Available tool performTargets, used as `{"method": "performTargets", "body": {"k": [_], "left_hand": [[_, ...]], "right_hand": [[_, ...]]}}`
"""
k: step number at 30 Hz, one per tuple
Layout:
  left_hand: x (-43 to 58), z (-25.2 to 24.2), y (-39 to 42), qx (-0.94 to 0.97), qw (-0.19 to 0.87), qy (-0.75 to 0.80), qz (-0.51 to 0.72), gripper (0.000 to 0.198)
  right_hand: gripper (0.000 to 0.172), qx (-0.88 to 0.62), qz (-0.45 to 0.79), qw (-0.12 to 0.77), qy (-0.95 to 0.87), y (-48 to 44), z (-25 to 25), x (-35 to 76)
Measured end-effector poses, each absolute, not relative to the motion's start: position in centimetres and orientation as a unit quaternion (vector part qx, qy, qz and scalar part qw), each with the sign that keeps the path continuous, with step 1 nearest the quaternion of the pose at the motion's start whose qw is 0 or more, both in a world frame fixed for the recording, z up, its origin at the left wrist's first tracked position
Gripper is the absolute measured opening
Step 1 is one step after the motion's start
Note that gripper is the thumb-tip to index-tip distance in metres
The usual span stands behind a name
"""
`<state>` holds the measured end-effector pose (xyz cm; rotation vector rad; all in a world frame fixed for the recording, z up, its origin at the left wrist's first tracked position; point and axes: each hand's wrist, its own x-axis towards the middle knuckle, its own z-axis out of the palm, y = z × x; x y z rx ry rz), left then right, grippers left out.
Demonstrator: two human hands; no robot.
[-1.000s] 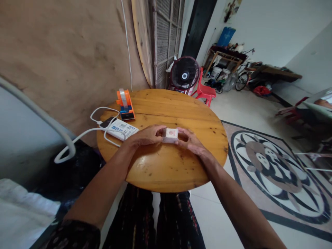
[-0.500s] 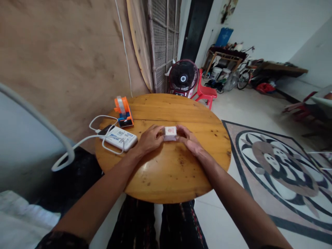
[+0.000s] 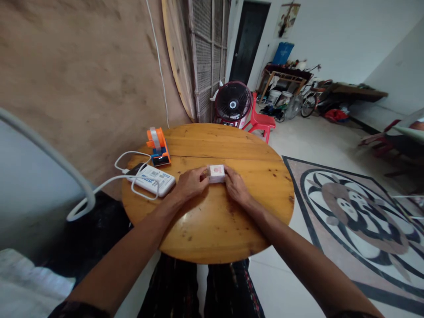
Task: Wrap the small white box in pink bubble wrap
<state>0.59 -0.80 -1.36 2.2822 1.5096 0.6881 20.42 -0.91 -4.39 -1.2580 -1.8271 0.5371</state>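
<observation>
A small white box (image 3: 217, 173) with a reddish print on its top is between my hands, at the middle of the round wooden table (image 3: 212, 229). My left hand (image 3: 194, 181), with fingers bent, grips the box's left end. On the opposite end, my right hand (image 3: 236, 183) presses with its fingers close together. The fingertips at the box's far side are partly hidden. Whether the box touches the tabletop I cannot tell.
An orange and blue tape dispenser (image 3: 159, 145) stands at the table's back left. In front of it lies a white power bank (image 3: 154, 180) with a white cable (image 3: 112, 177). Behind the table are a fan (image 3: 233, 104) and a red chair (image 3: 261, 118).
My right hand's fingers have drawn in against the box's right end, where they were more spread. The box has stayed between both hands. The camera view has tilted up slightly.
</observation>
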Motion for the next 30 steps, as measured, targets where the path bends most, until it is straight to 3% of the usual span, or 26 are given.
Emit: {"method": "performTargets", "body": {"k": [6, 10, 17, 21, 25, 30], "left_hand": [[0.5, -2.1, -0.1, 0.818, 0.188, 0.469, 0.276, 0.027], [0.4, -2.5, 0.2, 0.82, 0.188, 0.453, 0.295, 0.029], [0.2, -2.6, 0.3, 0.768, 0.179, 0.497, 0.361, 0.044], [0.1, -1.8, 0.1, 0.707, 0.27, 0.532, 0.379, 0.047], [0.4, -1.0, -0.5, 0.678, 0.429, 0.493, 0.336, 0.054], [0.9, -1.5, -0.3, 0.682, 0.463, 0.44, 0.356, 0.051]], "right_hand": [[0.036, -0.53, 0.138, 0.374, -0.748, -1.7, -3.6, 19.5], [0.036, -0.527, 0.155, 0.386, -0.741, -1.7, -4.0, 19.5], [0.046, -0.533, 0.256, 0.547, -0.593, -0.6, -6.4, 20.4], [0.051, -0.521, 0.308, 0.573, -0.553, -0.5, -6.8, 20.1], [0.045, -0.495, 0.298, 0.524, -0.626, -1.1, -6.1, 19.6], [0.045, -0.487, 0.215, 0.482, -0.695, -1.9, -4.9, 19.3]]}}
